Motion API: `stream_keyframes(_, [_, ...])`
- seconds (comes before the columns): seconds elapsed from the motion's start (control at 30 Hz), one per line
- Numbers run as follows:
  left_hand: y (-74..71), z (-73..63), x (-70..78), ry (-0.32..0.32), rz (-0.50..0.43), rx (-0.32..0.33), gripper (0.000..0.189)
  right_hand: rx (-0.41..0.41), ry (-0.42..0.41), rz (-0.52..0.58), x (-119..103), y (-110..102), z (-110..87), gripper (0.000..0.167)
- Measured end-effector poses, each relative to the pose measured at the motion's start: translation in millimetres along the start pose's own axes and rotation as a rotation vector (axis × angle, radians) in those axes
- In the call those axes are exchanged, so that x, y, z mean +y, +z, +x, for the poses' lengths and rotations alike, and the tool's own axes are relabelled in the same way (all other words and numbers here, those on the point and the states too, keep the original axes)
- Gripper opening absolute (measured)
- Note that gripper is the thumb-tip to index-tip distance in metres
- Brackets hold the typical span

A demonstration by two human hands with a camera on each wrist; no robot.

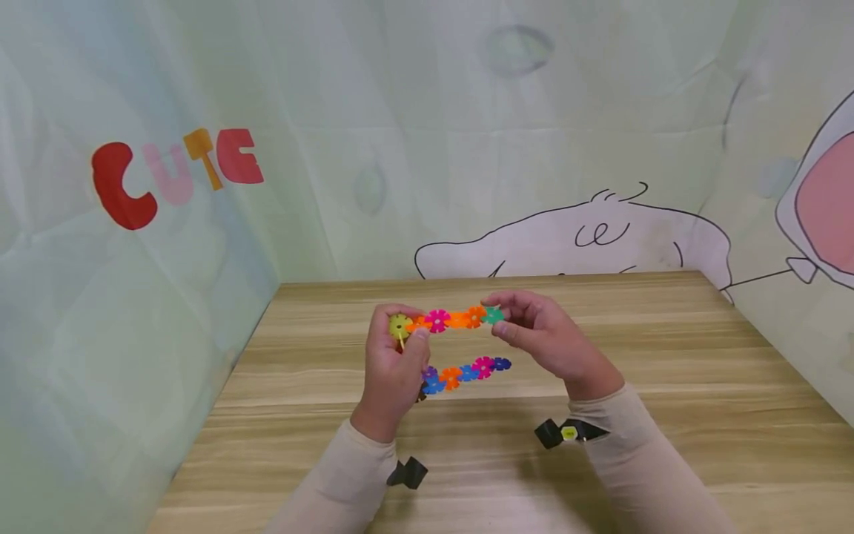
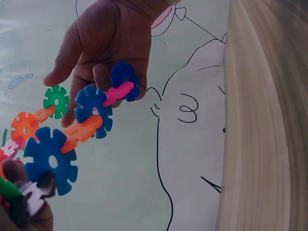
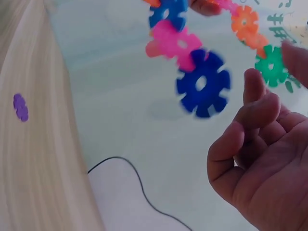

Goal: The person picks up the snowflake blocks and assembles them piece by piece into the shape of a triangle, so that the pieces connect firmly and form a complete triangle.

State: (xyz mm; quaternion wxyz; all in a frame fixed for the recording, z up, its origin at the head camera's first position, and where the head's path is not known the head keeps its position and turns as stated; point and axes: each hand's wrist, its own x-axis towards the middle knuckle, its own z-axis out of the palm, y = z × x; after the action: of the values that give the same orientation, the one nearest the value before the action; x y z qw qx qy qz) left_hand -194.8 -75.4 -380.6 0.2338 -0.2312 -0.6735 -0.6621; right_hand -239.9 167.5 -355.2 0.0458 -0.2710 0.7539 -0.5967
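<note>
My left hand (image 1: 396, 363) grips one end of a chain of interlocking plastic snowflake discs, thumb over it, near a yellow disc (image 1: 400, 326). Two strands run from this hand towards the right. The upper one has orange discs (image 1: 475, 317) and a pink disc (image 1: 437, 321), ending in a green disc (image 2: 56, 102). At that green disc, my right hand (image 1: 547, 334) has thumb and forefinger at opposite edges, pinching it. A lower strand of blue discs (image 2: 51, 161), orange and pink hangs free, ending in a dark blue disc (image 3: 204, 83). Part of the chain is hidden by the left hand.
A loose purple disc (image 3: 20, 107) lies on the wooden table (image 1: 300, 445). Behind the table hangs a pale printed cloth (image 1: 373, 148) with cartoon drawings and coloured letters. Both wrists carry small black cameras, such as the right camera (image 1: 548, 434).
</note>
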Motion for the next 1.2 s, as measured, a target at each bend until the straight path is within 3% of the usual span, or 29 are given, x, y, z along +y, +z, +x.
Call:
stream_keyframes(0.2, [-0.3, 1.7, 0.3, -0.026, -0.018, 0.058, 0.019, 0.083, 0.146, 0.065, 25, -2, 11.8, 0.040])
stream_keyframes(0.27, [-0.3, 2.1, 0.4, -0.038, -0.031, 0.078, 0.018, 0.077, 0.213, 0.068, 39, 2, 16.6, 0.041])
stream_keyframes(0.33, [-0.4, 2.4, 0.5, -0.045, -0.046, 0.092, 0.018, 0.027, 0.287, 0.051, 53, 8, 19.9, 0.044])
stream_keyframes(0.43, [-0.5, 2.8, 1.7, -0.053, -0.066, 0.102, 0.018, -0.114, 0.366, 0.046, 70, 21, 21.5, 0.045])
stream_keyframes(0.6, [-1.0, 3.4, 4.1, -0.065, -0.086, 0.119, 0.017, -0.291, 0.393, 0.067, 76, 41, 18.3, 0.062])
stream_keyframes(0.77, [-1.4, 3.7, 4.5, -0.068, -0.089, 0.127, 0.018, -0.359, 0.423, 0.029, 70, 60, 16.2, 0.057])
stream_keyframes(0.9, [-1.1, 3.6, 4.4, -0.070, -0.102, 0.128, 0.017, -0.385, 0.508, -0.085, 69, 70, 13.7, 0.030])
stream_keyframes(1.0, [-0.6, 3.1, 4.9, -0.085, -0.113, 0.131, 0.018, -0.429, 0.556, -0.191, 71, 72, 12.3, 0.045])
stream_keyframes(1.2, [0.3, 2.5, 5.5, -0.103, -0.101, 0.124, 0.018, -0.512, 0.583, -0.285, 71, 71, 12.9, 0.051])
